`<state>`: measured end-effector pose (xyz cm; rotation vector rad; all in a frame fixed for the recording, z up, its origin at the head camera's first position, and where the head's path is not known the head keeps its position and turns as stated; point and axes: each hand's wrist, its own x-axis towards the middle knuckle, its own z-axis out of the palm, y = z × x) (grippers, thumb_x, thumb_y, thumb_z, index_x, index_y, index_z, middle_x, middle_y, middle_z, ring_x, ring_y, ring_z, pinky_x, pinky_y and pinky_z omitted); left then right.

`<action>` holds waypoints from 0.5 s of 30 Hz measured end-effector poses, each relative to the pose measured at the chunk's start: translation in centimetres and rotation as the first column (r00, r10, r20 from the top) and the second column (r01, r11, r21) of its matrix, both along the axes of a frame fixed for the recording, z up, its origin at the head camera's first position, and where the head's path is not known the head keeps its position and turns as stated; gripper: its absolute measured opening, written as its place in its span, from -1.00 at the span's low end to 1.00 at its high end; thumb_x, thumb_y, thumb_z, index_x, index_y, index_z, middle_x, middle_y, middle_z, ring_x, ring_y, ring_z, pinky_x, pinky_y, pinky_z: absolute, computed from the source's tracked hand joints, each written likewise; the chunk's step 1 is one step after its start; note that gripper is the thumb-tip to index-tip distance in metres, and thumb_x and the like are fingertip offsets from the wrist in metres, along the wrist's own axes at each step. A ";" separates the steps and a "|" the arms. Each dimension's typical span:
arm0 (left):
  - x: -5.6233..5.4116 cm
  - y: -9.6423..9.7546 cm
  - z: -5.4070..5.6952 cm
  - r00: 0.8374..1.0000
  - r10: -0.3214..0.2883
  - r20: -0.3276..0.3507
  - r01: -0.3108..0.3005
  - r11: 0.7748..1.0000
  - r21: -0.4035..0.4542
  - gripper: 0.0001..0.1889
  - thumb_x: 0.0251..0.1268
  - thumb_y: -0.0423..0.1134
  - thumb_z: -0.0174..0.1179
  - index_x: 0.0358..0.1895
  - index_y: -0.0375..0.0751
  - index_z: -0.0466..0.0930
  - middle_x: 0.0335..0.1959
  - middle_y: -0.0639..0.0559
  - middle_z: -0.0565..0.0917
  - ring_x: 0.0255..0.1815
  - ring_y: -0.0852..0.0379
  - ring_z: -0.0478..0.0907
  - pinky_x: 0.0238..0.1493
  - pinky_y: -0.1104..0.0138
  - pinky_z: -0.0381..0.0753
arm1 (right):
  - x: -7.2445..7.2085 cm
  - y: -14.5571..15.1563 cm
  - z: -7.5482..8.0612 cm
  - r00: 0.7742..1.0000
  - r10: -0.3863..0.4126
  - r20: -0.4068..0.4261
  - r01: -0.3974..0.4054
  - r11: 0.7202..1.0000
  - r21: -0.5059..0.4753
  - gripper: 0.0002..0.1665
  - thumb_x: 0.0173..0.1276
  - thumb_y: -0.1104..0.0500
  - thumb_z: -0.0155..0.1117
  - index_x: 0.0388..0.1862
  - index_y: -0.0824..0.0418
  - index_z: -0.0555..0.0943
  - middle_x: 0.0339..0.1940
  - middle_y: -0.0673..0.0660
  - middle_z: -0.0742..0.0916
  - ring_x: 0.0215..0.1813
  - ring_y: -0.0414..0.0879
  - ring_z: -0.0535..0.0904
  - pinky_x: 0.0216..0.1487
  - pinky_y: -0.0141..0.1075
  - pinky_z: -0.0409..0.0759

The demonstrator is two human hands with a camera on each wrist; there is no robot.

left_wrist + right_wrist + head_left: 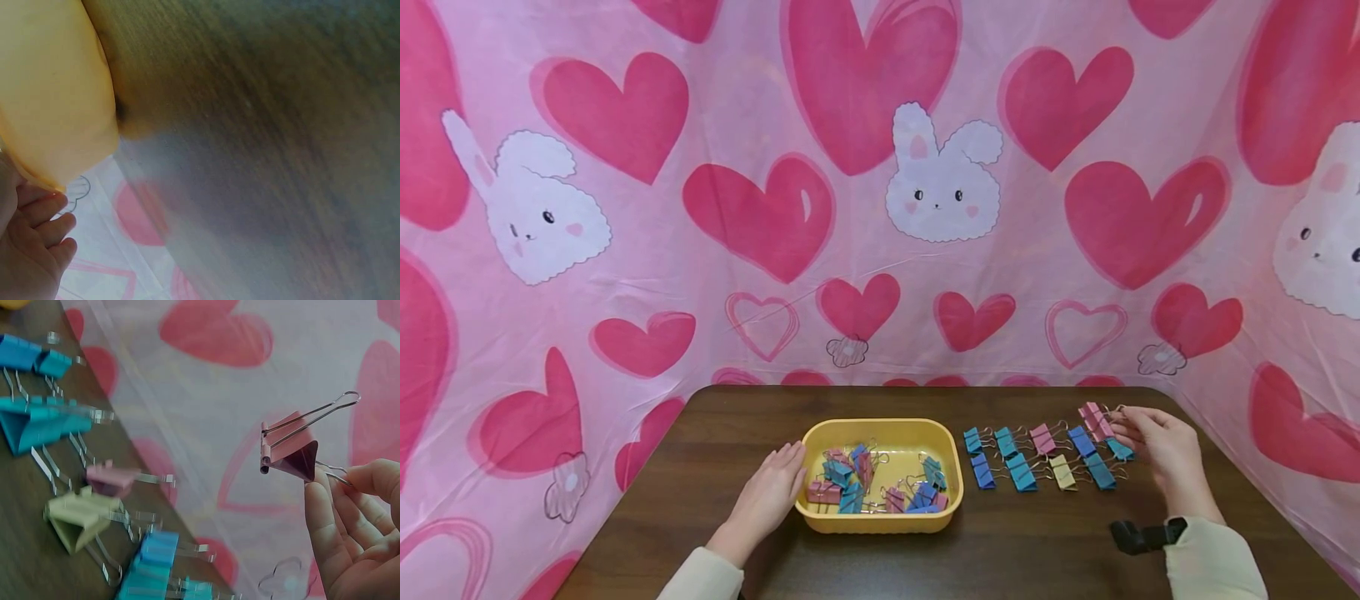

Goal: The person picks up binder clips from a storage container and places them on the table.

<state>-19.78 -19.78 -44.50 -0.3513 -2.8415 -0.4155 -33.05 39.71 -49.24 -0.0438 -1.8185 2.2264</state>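
A pink binder clip (1096,421) is pinched by one wire handle between the thumb and fingers of my right hand (1161,450). In the right wrist view the pink binder clip (290,447) hangs above the table level, its other handle sticking out. Below it, several blue, teal, pink and yellow binder clips lie in two rows, among them a yellow clip (1063,472) and a teal clip (1120,450) close to my right fingers. My left hand (769,492) rests against the left rim of a yellow tray (880,523), fingers nearly straight.
Inside the tray lie several loose clips, such as a teal one (934,472) at its right and a pink one (823,492) at its left. The brown wooden table (1037,550) ends at a pink heart-patterned cloth (880,333) behind and at both sides.
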 end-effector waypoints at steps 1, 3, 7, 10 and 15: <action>0.0 0.0 0.0 1.000 -0.001 0.000 0.001 1.000 0.000 -0.55 0.30 -0.22 0.10 0.17 -0.44 0.42 0.18 -0.26 0.44 0.24 -0.17 0.31 0.28 0.03 0.17 | 0.0 0.4 -0.3 1.000 -0.005 -0.003 0.005 1.000 -0.020 -0.72 0.21 0.07 0.31 -0.18 0.22 0.66 -0.34 0.08 0.74 -0.34 -0.04 0.69 -0.33 -0.23 0.61; 0.0 0.0 0.0 1.000 -0.001 0.000 0.001 1.000 -0.001 -0.55 0.29 -0.22 0.10 0.16 -0.44 0.43 0.18 -0.26 0.44 0.24 -0.17 0.31 0.27 0.03 0.18 | 0.4 0.9 -0.4 1.000 -0.026 0.010 0.026 0.999 -0.044 -0.74 0.20 0.07 0.32 -0.21 0.22 0.67 -0.36 0.08 0.74 -0.36 -0.05 0.69 -0.36 -0.24 0.62; 0.0 0.0 0.0 1.000 -0.004 -0.008 0.004 1.000 0.001 -0.56 0.29 -0.23 0.10 0.16 -0.44 0.43 0.17 -0.26 0.44 0.23 -0.18 0.31 0.28 0.04 0.18 | 2.5 0.9 0.9 0.997 -0.026 0.076 0.030 0.998 -0.056 -0.84 0.23 0.07 0.29 -0.29 0.11 0.69 -0.39 0.02 0.74 -0.34 -0.10 0.69 -0.34 -0.25 0.62; 0.1 0.0 0.0 1.000 -0.006 -0.017 0.006 1.000 0.001 -0.56 0.29 -0.23 0.10 0.15 -0.45 0.44 0.17 -0.27 0.45 0.23 -0.18 0.32 0.27 0.03 0.18 | 4.4 0.1 2.7 0.987 -0.059 0.152 0.066 0.997 -0.043 -0.89 0.22 0.04 0.29 -0.39 0.03 0.69 -0.43 -0.02 0.73 -0.35 -0.14 0.69 -0.34 -0.26 0.63; 0.0 0.0 -0.1 0.999 -0.010 -0.031 0.010 1.000 -0.003 -0.57 0.28 -0.24 0.11 0.14 -0.46 0.44 0.16 -0.28 0.46 0.22 -0.19 0.33 0.27 0.03 0.19 | 7.3 -1.5 5.3 0.964 -0.093 0.250 0.112 0.991 -0.067 -0.83 0.21 0.01 0.28 -0.55 -0.01 0.65 -0.52 -0.04 0.71 -0.43 -0.17 0.68 -0.38 -0.29 0.64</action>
